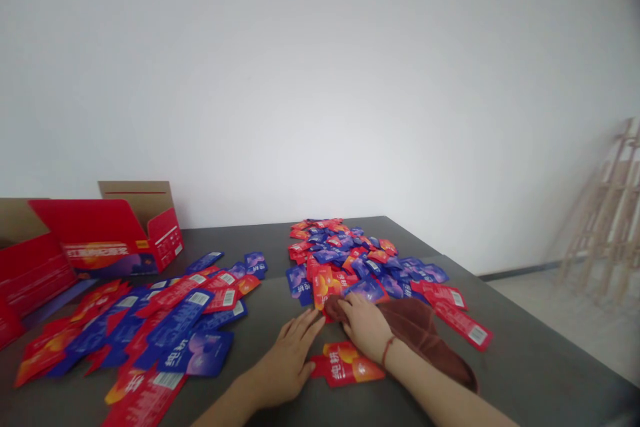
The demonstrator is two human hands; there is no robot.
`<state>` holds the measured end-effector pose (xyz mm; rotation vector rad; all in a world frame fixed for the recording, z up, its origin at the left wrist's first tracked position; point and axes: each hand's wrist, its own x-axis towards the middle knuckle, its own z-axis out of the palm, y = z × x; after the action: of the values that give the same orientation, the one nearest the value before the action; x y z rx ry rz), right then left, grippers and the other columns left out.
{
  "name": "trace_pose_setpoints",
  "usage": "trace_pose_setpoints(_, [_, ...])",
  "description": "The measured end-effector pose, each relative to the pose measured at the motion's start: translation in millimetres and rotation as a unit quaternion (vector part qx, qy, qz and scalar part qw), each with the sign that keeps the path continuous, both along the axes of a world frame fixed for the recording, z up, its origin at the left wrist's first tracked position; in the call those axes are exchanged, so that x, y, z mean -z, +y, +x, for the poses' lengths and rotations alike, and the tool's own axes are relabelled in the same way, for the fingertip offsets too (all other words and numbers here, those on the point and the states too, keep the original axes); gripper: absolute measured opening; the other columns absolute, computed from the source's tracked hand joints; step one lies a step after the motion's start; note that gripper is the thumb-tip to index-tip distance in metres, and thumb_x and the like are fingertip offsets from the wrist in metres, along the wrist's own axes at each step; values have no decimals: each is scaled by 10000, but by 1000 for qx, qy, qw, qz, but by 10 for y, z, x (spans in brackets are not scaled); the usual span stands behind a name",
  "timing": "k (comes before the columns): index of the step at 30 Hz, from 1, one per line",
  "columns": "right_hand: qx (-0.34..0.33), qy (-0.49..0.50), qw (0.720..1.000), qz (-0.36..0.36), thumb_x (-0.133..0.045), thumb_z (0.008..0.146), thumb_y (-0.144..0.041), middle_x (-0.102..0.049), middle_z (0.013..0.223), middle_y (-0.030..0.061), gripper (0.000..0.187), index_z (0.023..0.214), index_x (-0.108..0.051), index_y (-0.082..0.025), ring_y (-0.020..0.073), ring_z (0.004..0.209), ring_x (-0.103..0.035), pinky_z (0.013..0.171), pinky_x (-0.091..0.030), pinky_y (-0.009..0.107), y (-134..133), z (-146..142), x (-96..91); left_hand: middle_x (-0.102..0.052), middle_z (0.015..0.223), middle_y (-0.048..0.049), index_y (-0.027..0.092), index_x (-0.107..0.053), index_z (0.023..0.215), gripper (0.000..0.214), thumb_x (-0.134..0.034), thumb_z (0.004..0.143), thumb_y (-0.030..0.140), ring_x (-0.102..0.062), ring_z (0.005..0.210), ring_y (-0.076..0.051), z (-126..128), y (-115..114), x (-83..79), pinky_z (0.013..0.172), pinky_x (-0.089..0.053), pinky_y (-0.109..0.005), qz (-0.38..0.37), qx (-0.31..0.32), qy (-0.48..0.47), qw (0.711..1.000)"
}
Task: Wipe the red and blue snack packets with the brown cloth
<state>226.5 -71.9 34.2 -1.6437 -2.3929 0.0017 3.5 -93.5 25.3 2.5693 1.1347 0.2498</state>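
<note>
Dark tabletop (235,240) carrying everything. Red carton (107,240) standing open at far left, cardboard flaps rising. Flat foil sachets (135,327) sprawling left of hands; red-and-blue sachet heap (345,257) mounding ahead. Soft crumpled brown towel (420,340) lying under right hand (365,328), its fingers (355,310) pressing together on towel, not pinching. Left hand (287,360) lying flat on tabletop, its fingers (307,327) spreading, near towel's tip. Glossy red sachet (345,365) lying between hands, just beside left hand. Red string (387,350) circling right wrist.
</note>
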Motion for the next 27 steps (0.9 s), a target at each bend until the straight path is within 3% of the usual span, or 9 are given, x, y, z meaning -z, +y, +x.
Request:
trace_pose_setpoints(2, [-7, -3, 1000, 3, -468, 832, -111, -567, 1156, 106, 426, 1240, -564, -185, 229, 1043, -516, 895, -388, 334, -29, 10, -30, -148, 1574, -36, 267, -297, 1450, 707, -473, 779, 127, -66, 1438, -232, -5, 0, -15, 1151, -123, -476, -4, 3, 9, 1000])
trace_pose_setpoints(5, [-64, -8, 998, 7, -468, 836, -114, -526, 1260, 82, 492, 1302, -526, -260, 235, 1100, -483, 916, -379, 347, -290, -24, -6, -176, 1567, -48, 251, -408, 1390, 624, -490, 782, 138, -71, 1438, -235, -9, 7, -19, 1152, -124, -467, -6, 8, 17, 1000])
trace_pose_setpoints(8, [-99, -41, 994, -24, -500, 863, -217, -512, 1307, 84, 398, 1253, -570, -257, 275, 1131, -452, 941, -361, 408, -590, -144, 75, -190, 1564, -48, 254, -401, 1395, 653, -501, 762, 130, -95, 1435, -231, -6, 22, 6, 1152, -128, -469, -4, 10, 14, 1000])
trace_pose_setpoints(11, [-111, -27, 993, -27, -565, 848, -360, -475, 1362, 87, 431, 1258, -562, -226, 290, 1169, -416, 985, -324, 430, -729, -229, 119, -213, 1558, -41, 264, -381, 1406, 681, -502, 751, 126, -132, 1429, -236, -8, 34, 39, 1149, -138, -482, -4, 15, 11, 1000])
trace_pose_setpoints(15, [-130, 13, 991, -10, -576, 858, -416, -513, 1316, 35, 374, 1206, -590, -279, 255, 1144, -431, 979, -317, 401, -736, -93, 115, -240, 1550, -22, 289, -383, 1404, 660, -489, 772, 131, -163, 1422, -244, -22, 35, 46, 1145, -143, -495, -7, 16, 2, 1000])
trace_pose_setpoints(19, [-65, 48, 997, 21, -494, 921, -282, -576, 1180, 15, 209, 1066, -644, -284, 215, 1063, -467, 934, -325, 375, -722, 86, 163, -260, 1543, -18, 295, -397, 1398, 629, -481, 793, 150, -178, 1419, -237, -23, 28, 21, 1143, -141, -494, -16, 14, 0, 1000])
trace_pose_setpoints(22, [-42, 55, 997, 28, -497, 922, -283, -585, 1125, 14, 184, 1017, -654, -279, 209, 1019, -475, 893, -337, 366, -690, 11, 190, -267, 1541, -11, 294, -409, 1392, 625, -478, 787, 149, -178, 1418, -234, -13, 30, 13, 1141, -140, -497, -20, 15, -1, 1000])
trace_pose_setpoints(27, [-111, 28, 993, 11, -515, 914, -352, -556, 1195, 30, 237, 1112, -627, -289, 238, 1080, -445, 905, -331, 385, -653, -244, 146, -264, 1542, 1, 290, -376, 1414, 678, -476, 764, 124, -171, 1420, -218, -3, 45, 6, 1145, -135, -479, -29, 8, 6, 1000])
